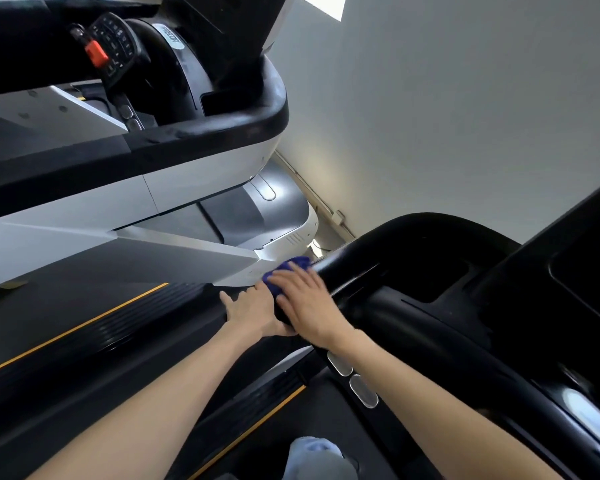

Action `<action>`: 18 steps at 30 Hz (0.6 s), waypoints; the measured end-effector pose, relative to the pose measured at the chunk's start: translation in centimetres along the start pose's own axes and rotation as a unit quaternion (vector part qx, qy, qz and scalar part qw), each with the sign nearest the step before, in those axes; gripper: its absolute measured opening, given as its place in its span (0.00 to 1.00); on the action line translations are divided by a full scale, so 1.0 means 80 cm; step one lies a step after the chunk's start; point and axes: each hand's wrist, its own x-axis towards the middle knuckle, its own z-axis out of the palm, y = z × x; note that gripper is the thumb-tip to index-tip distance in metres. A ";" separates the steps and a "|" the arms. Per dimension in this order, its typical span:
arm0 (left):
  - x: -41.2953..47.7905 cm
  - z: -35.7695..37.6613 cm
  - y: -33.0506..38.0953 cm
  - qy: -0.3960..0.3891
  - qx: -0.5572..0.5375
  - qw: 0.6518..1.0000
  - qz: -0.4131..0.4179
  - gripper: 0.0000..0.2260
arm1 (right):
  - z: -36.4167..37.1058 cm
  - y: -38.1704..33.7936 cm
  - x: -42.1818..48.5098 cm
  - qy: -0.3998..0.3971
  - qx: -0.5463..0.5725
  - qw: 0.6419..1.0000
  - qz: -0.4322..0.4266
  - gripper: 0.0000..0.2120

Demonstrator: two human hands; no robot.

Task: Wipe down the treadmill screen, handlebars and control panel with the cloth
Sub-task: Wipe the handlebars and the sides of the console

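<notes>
While both arms reach forward, left hand (253,308) rests on black handlebar (361,263), fingers loosely out, touching right hand (307,304), whose straight fingers press blue cloth (291,266) onto it; neighbouring treadmill (187,188) beyond.

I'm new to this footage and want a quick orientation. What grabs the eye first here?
Both hands meet at the centre on the black handlebar: the right hand presses a blue cloth against it, and the left hand rests on the bar right beside it. At upper left, a red safety clip stands out on the dark console of the neighbouring treadmill.
</notes>
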 end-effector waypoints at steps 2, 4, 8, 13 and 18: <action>0.001 0.001 -0.001 0.000 -0.007 1.000 0.003 0.45 | -0.004 0.016 -0.005 -0.034 -0.010 0.997 -0.062 0.22; 0.000 -0.001 -0.001 -0.007 -0.009 1.000 -0.002 0.45 | -0.009 0.043 0.014 -0.017 -0.008 1.000 -0.016 0.24; -0.001 -0.002 0.001 -0.019 -0.018 1.000 -0.012 0.46 | -0.005 0.020 0.029 0.030 -0.010 0.993 0.117 0.19; -0.001 -0.001 0.000 -0.009 -0.023 1.000 -0.004 0.45 | -0.004 0.019 0.005 -0.019 0.003 0.999 -0.041 0.23; 0.000 -0.006 0.000 -0.033 -0.026 0.999 -0.007 0.46 | -0.009 0.034 0.025 0.048 0.001 0.991 0.124 0.18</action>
